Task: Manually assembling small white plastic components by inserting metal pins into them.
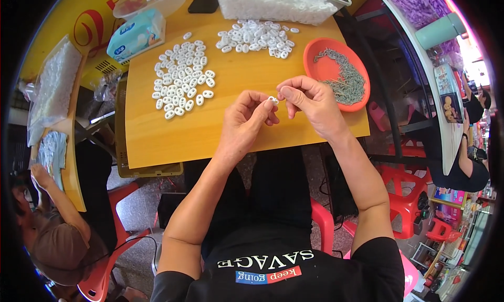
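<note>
Over the table's front half, my left hand [247,117] pinches a small white oval plastic piece with holes [273,100] between thumb and fingertips. Just right of it, my right hand [310,100] is closed in a pinch close to the piece; what its fingertips hold, if anything, is too small to make out. Several like pieces lie spread as a loose group [184,79] at the left. A heaped pile of white pieces [257,37] sits farther back. To the right of my right hand, an orange-red bowl [311,60] holds many thin grey metal parts [349,81].
A clear bin of white pieces [278,5] stands at the table's back, beside a dark phone-like slab [203,0]. A tissue pack [136,35] lies at the back left. Another person [60,234] works at a side table on the left. Red plastic chairs [396,197] stand at the right.
</note>
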The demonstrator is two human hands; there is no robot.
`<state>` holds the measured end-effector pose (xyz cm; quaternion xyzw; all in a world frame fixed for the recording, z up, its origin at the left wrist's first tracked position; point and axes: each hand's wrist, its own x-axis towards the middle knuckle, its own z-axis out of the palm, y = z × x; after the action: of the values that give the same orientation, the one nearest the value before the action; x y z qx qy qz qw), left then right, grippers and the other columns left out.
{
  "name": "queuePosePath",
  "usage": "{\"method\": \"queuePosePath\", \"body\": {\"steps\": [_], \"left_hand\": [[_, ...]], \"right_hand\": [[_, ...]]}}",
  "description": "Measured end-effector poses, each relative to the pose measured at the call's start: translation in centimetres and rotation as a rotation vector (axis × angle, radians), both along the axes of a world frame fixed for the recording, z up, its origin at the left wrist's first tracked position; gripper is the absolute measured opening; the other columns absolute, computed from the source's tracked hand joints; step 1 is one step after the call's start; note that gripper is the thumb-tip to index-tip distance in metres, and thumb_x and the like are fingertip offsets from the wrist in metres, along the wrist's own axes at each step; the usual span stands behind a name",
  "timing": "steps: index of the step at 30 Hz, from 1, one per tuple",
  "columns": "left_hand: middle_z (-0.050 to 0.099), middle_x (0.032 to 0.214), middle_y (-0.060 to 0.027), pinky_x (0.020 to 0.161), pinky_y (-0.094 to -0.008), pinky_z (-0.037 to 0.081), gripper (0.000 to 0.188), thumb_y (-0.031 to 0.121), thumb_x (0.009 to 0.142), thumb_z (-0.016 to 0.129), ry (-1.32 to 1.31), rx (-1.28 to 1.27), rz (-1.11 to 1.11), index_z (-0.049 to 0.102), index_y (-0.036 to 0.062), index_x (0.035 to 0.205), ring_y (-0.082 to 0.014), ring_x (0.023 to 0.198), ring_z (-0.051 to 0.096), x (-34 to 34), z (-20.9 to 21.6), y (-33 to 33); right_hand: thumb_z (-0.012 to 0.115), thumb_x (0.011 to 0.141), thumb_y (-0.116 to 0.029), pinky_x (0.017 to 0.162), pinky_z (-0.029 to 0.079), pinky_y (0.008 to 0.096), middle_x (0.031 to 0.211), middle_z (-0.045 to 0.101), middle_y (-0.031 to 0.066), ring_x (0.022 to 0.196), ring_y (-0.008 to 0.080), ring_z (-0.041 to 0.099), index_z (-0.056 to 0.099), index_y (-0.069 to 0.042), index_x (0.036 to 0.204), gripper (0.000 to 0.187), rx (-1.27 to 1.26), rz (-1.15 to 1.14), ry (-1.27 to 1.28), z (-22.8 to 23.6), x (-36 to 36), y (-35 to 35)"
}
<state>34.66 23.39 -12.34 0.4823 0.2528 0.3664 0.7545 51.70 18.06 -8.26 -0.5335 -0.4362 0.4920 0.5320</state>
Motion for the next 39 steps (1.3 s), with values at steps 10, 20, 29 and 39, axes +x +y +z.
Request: {"method": "queuePosePath", "body": {"steps": [10,20,29,39], "left_hand": [[0.063,0.086,-0.0053,0.067,-0.0245,0.050,0.019,0.016,0.097,0.059,0.001,0.035,0.002,0.057,-0.0023,0.099,-0.0107,0.075,0.062,-0.1,-0.2,0.0],[0.063,0.083,-0.0050,0.066,-0.0240,0.050,0.018,0.015,0.097,0.059,0.050,0.068,0.023,0.056,-0.0026,0.097,-0.0100,0.072,0.061,-0.2,-0.6,0.1],[0.063,0.082,-0.0045,0.066,-0.0244,0.048,0.017,0.016,0.096,0.060,0.069,0.040,0.027,0.057,-0.0010,0.098,-0.0103,0.071,0.059,-0.3,-0.8,0.1],[0.062,0.079,-0.0043,0.061,-0.0231,0.049,0.016,0.014,0.096,0.059,0.029,0.080,0.031,0.058,-0.0020,0.094,-0.0091,0.067,0.060,-0.3,-0.8,0.3]], "right_hand": [[0.062,0.095,-0.016,0.056,0.046,0.0192,0.081,0.063,0.0012,0.061,0.0046,0.055,0.064,0.001,0.097,0.018,-0.007,-0.004,0.040,-1.0,-1.0,-0.3],[0.062,0.094,-0.012,0.054,0.045,0.0201,0.075,0.063,0.0016,0.059,0.0052,0.056,0.061,0.001,0.092,0.013,0.081,-0.089,-0.252,-1.0,-2.1,-0.5],[0.063,0.093,-0.009,0.056,0.047,0.0212,0.074,0.064,0.0024,0.062,0.0064,0.058,0.060,0.001,0.088,0.011,0.144,-0.125,-0.250,-2.0,-2.9,-0.5],[0.064,0.087,-0.003,0.053,0.046,0.0298,0.072,0.060,0.0084,0.056,0.0168,0.058,0.060,0.001,0.083,0.008,0.379,-0.009,-0.825,0.7,-1.2,0.2]]}}
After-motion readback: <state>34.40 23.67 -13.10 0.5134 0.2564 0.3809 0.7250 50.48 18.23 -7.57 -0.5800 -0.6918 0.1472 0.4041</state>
